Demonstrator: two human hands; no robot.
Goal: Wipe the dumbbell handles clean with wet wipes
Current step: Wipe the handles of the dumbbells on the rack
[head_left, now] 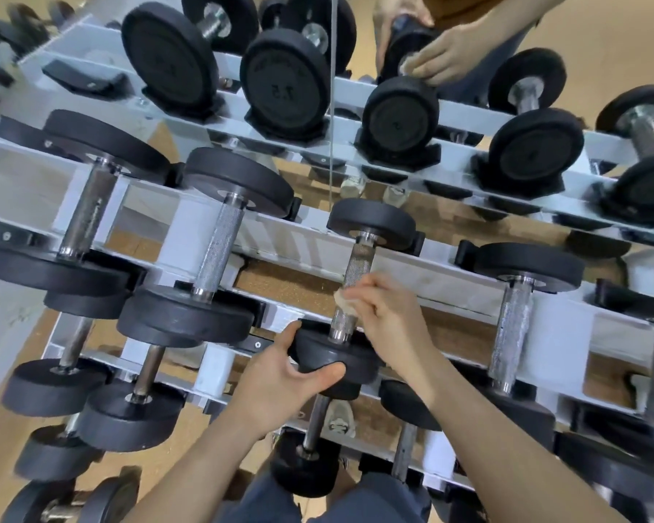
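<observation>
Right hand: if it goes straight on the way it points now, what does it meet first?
The right hand points up-left and holds the wipe against the dumbbell handle, so that handle stops it first. Beyond it probably lies the white rack rail, though depth is unclear.

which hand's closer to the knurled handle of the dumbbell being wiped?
Right. The right hand presses the wipe against the handle; the left hand grips the near weight head below it.

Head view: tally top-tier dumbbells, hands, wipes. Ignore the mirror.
dumbbells, top tier: 5 (rightmost cut off by the frame edge)
hands: 2, left hand and right hand
wipe: 1
Total: 8
</observation>
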